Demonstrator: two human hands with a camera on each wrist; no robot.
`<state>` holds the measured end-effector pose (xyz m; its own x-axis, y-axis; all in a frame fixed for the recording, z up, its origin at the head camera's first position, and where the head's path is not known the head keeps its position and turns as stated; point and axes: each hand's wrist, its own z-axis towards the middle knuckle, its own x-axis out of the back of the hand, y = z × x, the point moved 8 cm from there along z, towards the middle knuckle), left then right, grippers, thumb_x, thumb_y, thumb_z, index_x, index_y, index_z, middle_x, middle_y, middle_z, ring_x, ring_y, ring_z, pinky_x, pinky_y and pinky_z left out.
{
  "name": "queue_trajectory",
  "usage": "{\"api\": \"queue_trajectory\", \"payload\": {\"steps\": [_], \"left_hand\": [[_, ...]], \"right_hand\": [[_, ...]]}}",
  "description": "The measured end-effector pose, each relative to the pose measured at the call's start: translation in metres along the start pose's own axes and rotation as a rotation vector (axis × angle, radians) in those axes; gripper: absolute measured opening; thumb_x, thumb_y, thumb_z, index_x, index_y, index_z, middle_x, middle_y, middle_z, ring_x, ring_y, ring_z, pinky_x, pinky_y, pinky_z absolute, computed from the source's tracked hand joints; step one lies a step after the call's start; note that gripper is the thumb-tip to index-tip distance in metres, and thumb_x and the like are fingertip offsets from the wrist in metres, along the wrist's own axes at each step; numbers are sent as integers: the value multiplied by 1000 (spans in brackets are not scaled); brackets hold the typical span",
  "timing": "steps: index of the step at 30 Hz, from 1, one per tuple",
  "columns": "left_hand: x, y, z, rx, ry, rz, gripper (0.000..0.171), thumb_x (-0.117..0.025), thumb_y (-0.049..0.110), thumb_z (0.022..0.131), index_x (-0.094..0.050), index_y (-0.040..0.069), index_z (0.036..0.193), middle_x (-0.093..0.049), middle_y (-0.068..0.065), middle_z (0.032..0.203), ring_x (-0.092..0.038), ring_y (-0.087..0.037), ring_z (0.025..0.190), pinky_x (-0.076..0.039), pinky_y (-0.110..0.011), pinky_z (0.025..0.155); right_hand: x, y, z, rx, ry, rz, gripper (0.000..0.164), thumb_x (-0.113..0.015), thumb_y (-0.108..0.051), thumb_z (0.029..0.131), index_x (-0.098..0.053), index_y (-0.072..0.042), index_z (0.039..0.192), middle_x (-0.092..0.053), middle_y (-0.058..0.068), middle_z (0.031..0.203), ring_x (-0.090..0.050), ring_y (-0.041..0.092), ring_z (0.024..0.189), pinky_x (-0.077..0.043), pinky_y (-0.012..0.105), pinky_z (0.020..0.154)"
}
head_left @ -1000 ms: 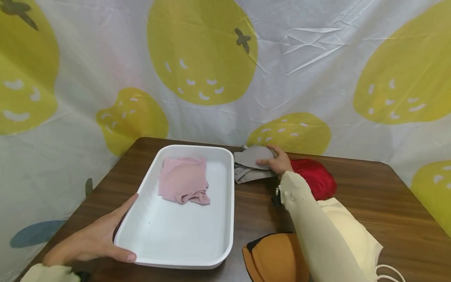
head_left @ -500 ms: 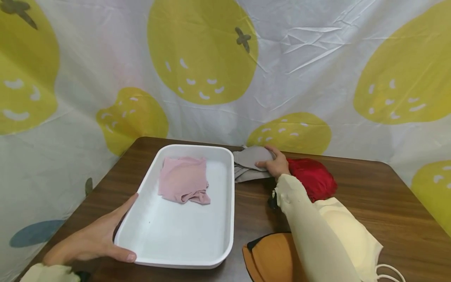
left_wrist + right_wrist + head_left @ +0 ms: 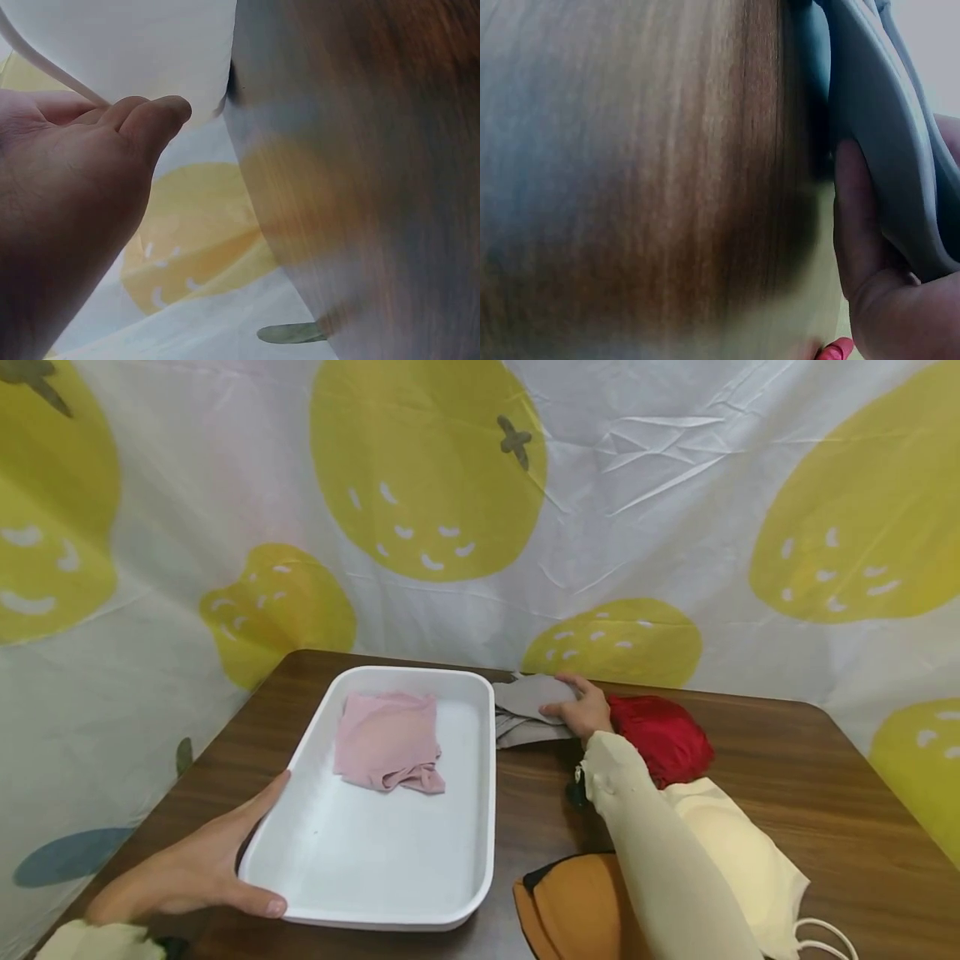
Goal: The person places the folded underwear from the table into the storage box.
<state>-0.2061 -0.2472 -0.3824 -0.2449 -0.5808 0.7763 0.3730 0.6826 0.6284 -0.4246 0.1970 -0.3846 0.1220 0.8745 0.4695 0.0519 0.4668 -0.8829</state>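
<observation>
The right hand [image 3: 587,712] pinches the grey garment [image 3: 531,695] beside the white tray [image 3: 390,860], whose near-left corner the left hand [image 3: 206,864] grips; catching every layer together should best prevent slipping

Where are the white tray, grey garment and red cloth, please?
White tray [image 3: 378,852]: head view, on its bare inside bottom.
Grey garment [image 3: 527,700]: head view, on its top layer.
Red cloth [image 3: 662,739]: head view, on its upper surface.
</observation>
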Motion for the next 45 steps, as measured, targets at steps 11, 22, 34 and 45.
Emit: {"api": "queue_trajectory", "payload": {"steps": [11,22,34,45], "left_hand": [[0,0,-1,-15,-1,-5,132,-91,31,68,0,22,163,-22,-23,165,-39,-28,141,-38,-13,98],[-1,1,0,5,-9,-13,133,-90,31,67,0,19,163,-21,-26,165,-40,-42,138,-39,-14,96],[1,1,0,-27,26,15,134,-92,31,66,-1,21,163,-22,-23,166,-38,-38,140,-32,-8,100],[0,2,2,-23,3,-17,133,-92,29,66,-1,19,163,-21,-25,165,-38,-43,139,-33,-9,99]], "right_hand": [[3,-3,-7,-18,61,3,67,-84,-13,74,-63,-21,137,-46,7,157,-35,32,146,-32,46,119],[10,-5,-8,-9,72,42,63,-84,-12,76,-64,-16,136,-50,9,154,-40,28,144,-34,43,119],[20,-12,-4,-15,99,122,61,-84,-9,75,-66,-16,133,-51,11,152,-42,26,141,-33,42,119],[38,-32,-10,35,101,239,65,-82,-2,75,-64,-13,136,-53,13,149,-47,27,132,-37,40,115]]}}
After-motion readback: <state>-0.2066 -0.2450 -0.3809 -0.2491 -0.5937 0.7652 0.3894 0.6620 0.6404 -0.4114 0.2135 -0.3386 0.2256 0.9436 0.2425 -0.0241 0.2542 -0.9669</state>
